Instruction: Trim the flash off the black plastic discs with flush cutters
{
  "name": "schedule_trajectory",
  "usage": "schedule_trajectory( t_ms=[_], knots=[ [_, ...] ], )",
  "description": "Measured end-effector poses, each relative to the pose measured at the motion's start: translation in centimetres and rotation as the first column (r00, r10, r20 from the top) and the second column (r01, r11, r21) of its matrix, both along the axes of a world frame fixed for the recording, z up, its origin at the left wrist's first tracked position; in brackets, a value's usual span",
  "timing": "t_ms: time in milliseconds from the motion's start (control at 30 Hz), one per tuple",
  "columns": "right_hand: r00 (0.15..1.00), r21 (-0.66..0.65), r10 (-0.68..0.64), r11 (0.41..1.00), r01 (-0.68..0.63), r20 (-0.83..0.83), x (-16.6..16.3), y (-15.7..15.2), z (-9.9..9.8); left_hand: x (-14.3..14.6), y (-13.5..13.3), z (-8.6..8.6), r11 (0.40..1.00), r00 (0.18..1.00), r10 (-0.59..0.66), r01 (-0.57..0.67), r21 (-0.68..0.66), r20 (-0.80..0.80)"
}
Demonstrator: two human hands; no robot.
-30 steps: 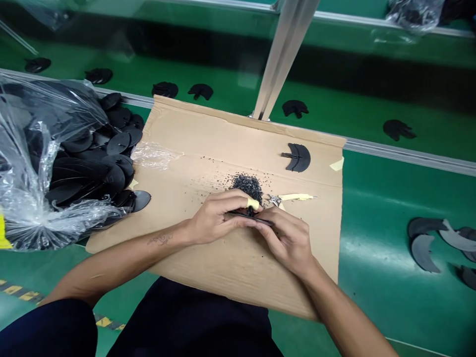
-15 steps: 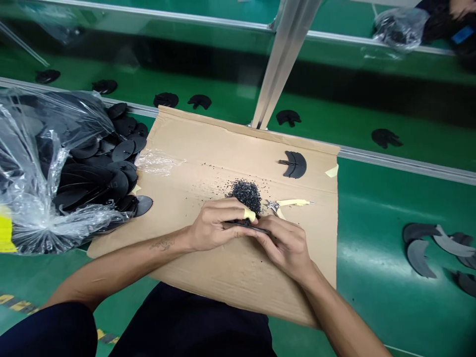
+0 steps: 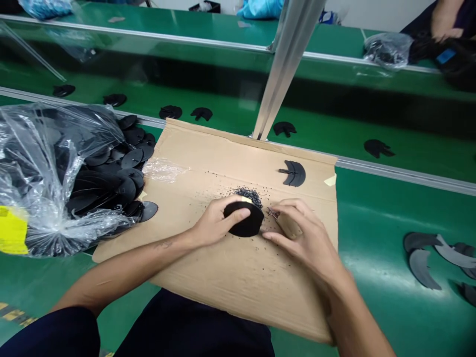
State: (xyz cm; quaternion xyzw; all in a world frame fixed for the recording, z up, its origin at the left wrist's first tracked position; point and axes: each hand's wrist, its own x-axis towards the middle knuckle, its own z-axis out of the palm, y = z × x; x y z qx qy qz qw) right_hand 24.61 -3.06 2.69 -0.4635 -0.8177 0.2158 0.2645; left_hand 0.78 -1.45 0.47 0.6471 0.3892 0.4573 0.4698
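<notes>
My left hand (image 3: 213,223) pinches a thin black plastic disc (image 3: 247,223), its thumb lying across the flat face and the fingers behind. One finger wears yellow tape. To the right, my right hand (image 3: 310,235) is off the disc, thumb and fingers spread apart with nothing seen between them. Beneath its fingers lie small side cutters (image 3: 274,213), whose handles are mostly hidden by the hand. A heap of tiny black plastic bits (image 3: 250,194) is just behind the disc, on a cardboard sheet (image 3: 215,282).
A clear plastic bag (image 3: 55,198) spills many black discs (image 3: 132,158) on the left. A black crescent part (image 3: 295,173) lies at the cardboard's far right. Grey crescent pieces (image 3: 424,267) sit farther right on the green table. A metal post (image 3: 275,74) rises behind; a co-worker's arm (image 3: 446,20) shows beyond.
The disc has turned from edge-on to show its flat face. My right hand has let go of it and opened, shifting right over the cutters. The view has tilted up slightly.
</notes>
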Motion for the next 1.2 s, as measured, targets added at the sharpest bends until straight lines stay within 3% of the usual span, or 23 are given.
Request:
schedule_trajectory(
  t_ms=[100, 200, 300, 400, 533, 933, 1200],
  knots=[
    [0.935, 0.084, -0.107, 0.993, 0.083, 0.339, 1.9, 0.6, -0.1, 0.0, 0.7, 0.2, 0.981, 0.992, 0.063, -0.041, -0.192, 0.11],
    [0.892, 0.093, -0.133, 0.99, 0.103, 0.433, 2.5, 0.7, -0.3, -0.1, 1.1, 0.2, 0.964, 0.99, 0.072, -0.037, -0.262, 0.125],
    [0.938, 0.024, -0.116, 0.993, 0.114, 0.328, 1.7, 0.4, 0.1, -0.1, 1.0, 0.1, 0.974, 0.993, 0.054, -0.03, -0.226, 0.102],
    [0.988, -0.059, -0.103, 0.992, 0.111, 0.114, 0.2, 0.0, 0.7, -0.1, 0.7, 0.0, 0.991, 0.997, 0.03, -0.019, -0.134, 0.076],
    [0.997, -0.042, -0.034, 0.999, 0.031, -0.071, -1.2, -0.7, 0.6, -0.2, 0.4, -0.3, 0.997, 0.998, -0.01, 0.014, -0.076, 0.061],
    [0.991, 0.057, 0.046, 0.998, -0.039, -0.127, -0.8, -0.8, 0.5, -0.5, 0.4, 0.0, 0.992, 0.991, -0.116, 0.113, 0.047, 0.061],
    [0.989, 0.053, 0.046, 0.998, -0.039, -0.143, -1.0, -0.8, 0.7, -0.6, 0.5, -0.5, 0.988, 0.997, -0.08, 0.077, 0.13, 0.017]
  ],
)
